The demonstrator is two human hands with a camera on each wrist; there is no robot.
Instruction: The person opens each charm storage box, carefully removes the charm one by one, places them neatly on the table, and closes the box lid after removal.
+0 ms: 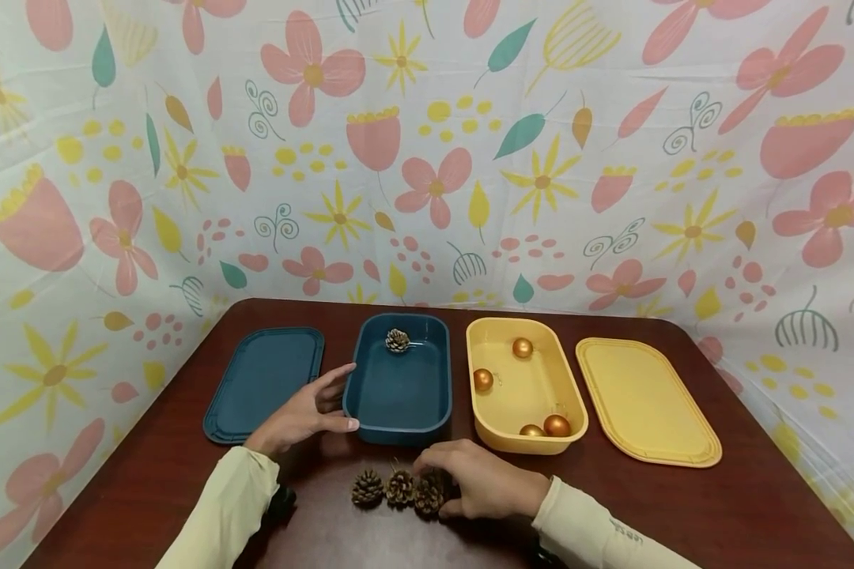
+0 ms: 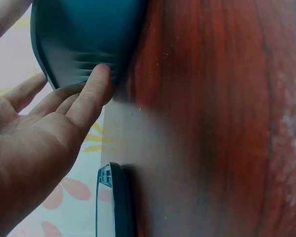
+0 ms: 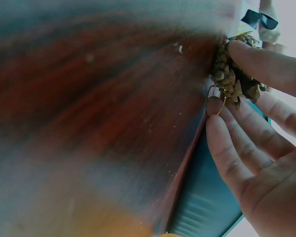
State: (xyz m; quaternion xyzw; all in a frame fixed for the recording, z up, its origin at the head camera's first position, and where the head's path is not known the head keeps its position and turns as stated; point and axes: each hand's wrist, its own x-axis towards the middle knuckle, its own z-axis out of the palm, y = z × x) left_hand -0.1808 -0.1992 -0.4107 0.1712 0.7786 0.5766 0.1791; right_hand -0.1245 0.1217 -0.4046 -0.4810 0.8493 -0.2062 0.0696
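Note:
My left hand rests against the left side of the blue box, its fingers and thumb fairly straight along the wall. One pine cone lies inside, toward the far end. Just in front of the box, three more pine cones sit in a row: a left one, a middle one and a right one. My right hand holds the right one between thumb and fingers. In the right wrist view the thumb lies on that pine cone, with a thin gold loop beside it.
A yellow box with several gold balls stands right of the blue one. A blue lid lies at the left and a yellow lid at the right. Flowered cloth hangs behind the brown table.

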